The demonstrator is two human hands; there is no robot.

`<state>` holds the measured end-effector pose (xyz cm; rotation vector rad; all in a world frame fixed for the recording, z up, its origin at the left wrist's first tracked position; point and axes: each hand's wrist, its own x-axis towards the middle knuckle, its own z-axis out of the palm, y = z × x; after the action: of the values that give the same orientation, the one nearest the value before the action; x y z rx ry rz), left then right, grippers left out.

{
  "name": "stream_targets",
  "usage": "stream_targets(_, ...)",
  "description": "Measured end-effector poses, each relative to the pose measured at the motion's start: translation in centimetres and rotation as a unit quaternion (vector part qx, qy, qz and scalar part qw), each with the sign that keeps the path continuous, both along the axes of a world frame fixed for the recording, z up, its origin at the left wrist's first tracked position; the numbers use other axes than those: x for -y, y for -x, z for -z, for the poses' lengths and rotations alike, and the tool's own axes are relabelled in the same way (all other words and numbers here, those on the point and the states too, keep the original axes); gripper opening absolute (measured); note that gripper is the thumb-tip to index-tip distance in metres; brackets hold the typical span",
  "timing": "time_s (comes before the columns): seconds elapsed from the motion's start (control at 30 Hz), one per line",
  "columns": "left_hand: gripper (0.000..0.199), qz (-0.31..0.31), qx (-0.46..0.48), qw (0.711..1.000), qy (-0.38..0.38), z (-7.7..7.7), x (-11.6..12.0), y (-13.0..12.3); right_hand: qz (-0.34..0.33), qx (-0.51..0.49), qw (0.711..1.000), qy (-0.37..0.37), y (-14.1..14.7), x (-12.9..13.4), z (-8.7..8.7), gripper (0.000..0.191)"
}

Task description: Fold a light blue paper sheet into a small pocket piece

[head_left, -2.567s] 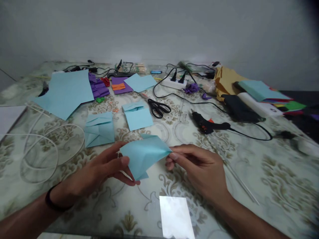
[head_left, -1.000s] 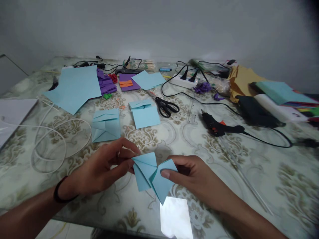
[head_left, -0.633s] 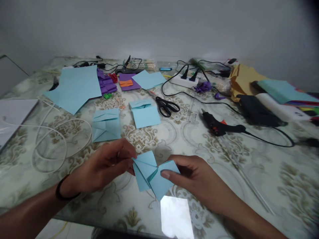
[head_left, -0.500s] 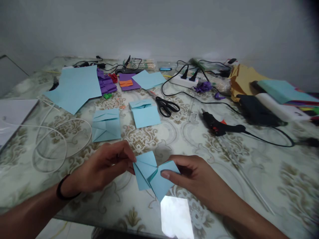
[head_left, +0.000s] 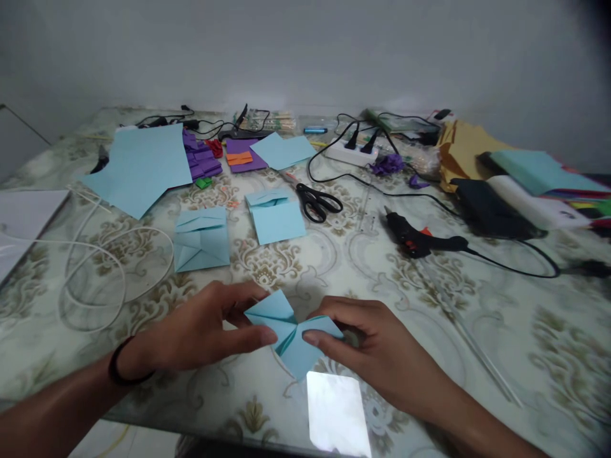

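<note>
A folded piece of light blue paper (head_left: 301,353) is held between my two hands above the front of the table. My left hand (head_left: 210,327) grips its left flap, thumb on top and fingers behind, partly hidden. On the other side my right hand (head_left: 365,334) pinches the right flap between thumb and fingers. Creases meet near the middle of the paper, and its flaps stand partly raised. Two folded light blue paper squares lie beyond my hands: a creased one (head_left: 201,240) to the left and a smoother one (head_left: 277,219) nearer the middle.
Black-handled scissors (head_left: 319,202) lie behind the folded squares. To the right rests a black glue gun (head_left: 420,238) with its cord, above a clear stick (head_left: 477,356). A white cable (head_left: 121,254) loops at left. A power strip (head_left: 351,152) and paper sheets (head_left: 153,159) sit farther back.
My left hand has shifted its grip, its thumb now reaching over the paper's left flap. The paper has tilted and its flaps have changed angle, while my right hand keeps its pinch.
</note>
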<state>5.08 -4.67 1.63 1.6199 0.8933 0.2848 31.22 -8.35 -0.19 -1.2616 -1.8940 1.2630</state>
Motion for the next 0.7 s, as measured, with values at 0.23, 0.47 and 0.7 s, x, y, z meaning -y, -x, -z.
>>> stream_targets(0.23, 0.029, -0.009, -0.066, 0.994, -0.086, 0.2, 0.6, -0.8, -0.008, 0.009, 0.992, -0.128, 0.2, 0.3, 0.1, 0.008)
stream_targets(0.47, 0.02, -0.021, 0.019, 0.979, -0.202, 0.3, 0.9, -0.6, -0.023, -0.018, 0.96, -0.278, 0.0, 0.8, 1.0, 0.014)
stream_targets(0.7, 0.024, -0.029, 0.105, 0.957, -0.269, 1.0, 1.4, -0.9, -0.036, -0.024, 0.936, -0.348, 0.6, 1.0, 1.0, 0.022)
